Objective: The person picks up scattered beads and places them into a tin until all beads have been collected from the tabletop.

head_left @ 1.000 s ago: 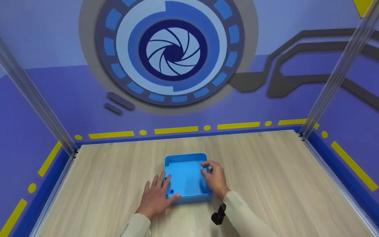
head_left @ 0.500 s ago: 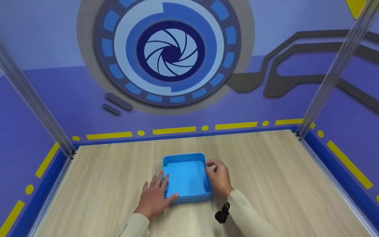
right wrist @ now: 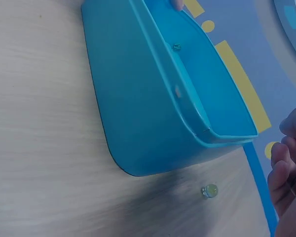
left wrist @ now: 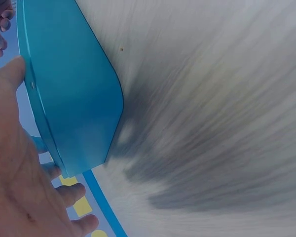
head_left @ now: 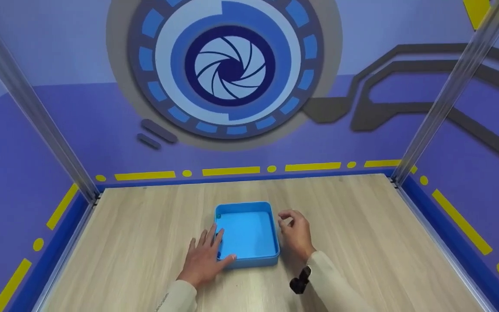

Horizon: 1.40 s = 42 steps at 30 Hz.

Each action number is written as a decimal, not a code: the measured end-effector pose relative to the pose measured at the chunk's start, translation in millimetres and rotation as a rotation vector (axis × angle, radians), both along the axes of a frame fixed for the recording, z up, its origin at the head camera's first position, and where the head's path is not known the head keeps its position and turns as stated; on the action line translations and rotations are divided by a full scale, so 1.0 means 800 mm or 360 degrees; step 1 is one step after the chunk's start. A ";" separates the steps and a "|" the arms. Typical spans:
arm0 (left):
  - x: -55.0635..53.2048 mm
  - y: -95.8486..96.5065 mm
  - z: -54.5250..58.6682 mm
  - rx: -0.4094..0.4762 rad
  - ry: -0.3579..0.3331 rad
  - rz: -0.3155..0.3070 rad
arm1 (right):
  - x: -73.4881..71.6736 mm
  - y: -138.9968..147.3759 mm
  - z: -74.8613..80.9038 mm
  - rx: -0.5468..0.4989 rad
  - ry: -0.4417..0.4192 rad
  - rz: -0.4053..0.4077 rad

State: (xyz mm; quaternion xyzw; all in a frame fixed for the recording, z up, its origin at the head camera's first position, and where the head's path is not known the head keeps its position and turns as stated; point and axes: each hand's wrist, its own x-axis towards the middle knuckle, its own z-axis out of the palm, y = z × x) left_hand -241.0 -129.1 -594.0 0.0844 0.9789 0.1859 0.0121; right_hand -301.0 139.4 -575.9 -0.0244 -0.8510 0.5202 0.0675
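Note:
A square light-blue open box (head_left: 249, 260) sits on the wooden table. My left hand (head_left: 202, 262) rests on its left side with fingers spread across the rim and thumb on the near edge. Inside lies a green marble (head_left: 218, 216) at the far left corner; a dark blue marble (head_left: 219, 254) shows partly beside my left thumb. To the right of the box hovers my right hand (head_left: 297, 232), fingers loosely curled with a gap to the thumb and nothing visible between them. In the right wrist view, a clear greenish marble (right wrist: 210, 191) appears outside the box, below that hand.
The wood-grain table (head_left: 154, 225) extends around the box. Purple printed panels (head_left: 275, 147) enclose the back and sides, with metal posts (head_left: 444, 95) at the corners. A black device (head_left: 300, 281) is strapped to the right wrist.
My right hand has moved right, from over the box's right wall to outside it. The dark blue marble has shifted left toward the wall under my left hand, which stays in place.

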 end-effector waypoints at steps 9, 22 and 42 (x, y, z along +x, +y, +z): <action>0.002 -0.007 0.000 -0.0023 -0.0008 0.0007 | 0.001 0.009 -0.006 0.0075 0.0053 -0.0037; 0.004 -0.004 -0.003 -0.0022 -0.0030 0.0007 | 0.005 0.021 -0.020 0.0043 -0.0015 -0.0031; 0.001 -0.001 0.001 -0.0034 0.0024 -0.0017 | 0.007 0.034 -0.032 -0.0007 -0.0035 -0.0023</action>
